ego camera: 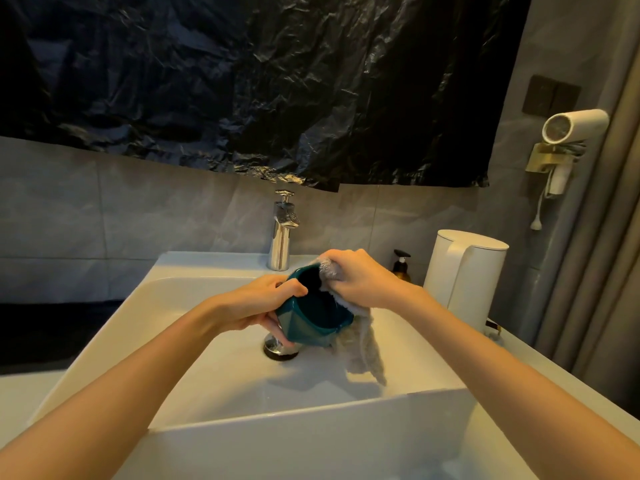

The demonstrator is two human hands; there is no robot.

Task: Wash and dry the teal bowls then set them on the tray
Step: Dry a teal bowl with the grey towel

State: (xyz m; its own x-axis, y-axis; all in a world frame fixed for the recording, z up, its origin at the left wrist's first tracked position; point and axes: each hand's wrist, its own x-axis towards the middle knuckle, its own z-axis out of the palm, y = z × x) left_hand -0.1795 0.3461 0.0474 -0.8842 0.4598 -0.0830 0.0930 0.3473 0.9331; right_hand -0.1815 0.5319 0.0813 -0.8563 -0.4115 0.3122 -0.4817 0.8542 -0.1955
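Observation:
A teal bowl is held tilted above the white sink, its opening facing me. My left hand grips its left rim and side. My right hand is closed on a grey towel, pressing it against the bowl's right rim; the rest of the cloth hangs down into the basin. No tray is in view.
A chrome tap stands behind the basin, and the drain plug lies under the bowl. To the right are a white kettle and a dark pump bottle. A hair dryer hangs on the right wall.

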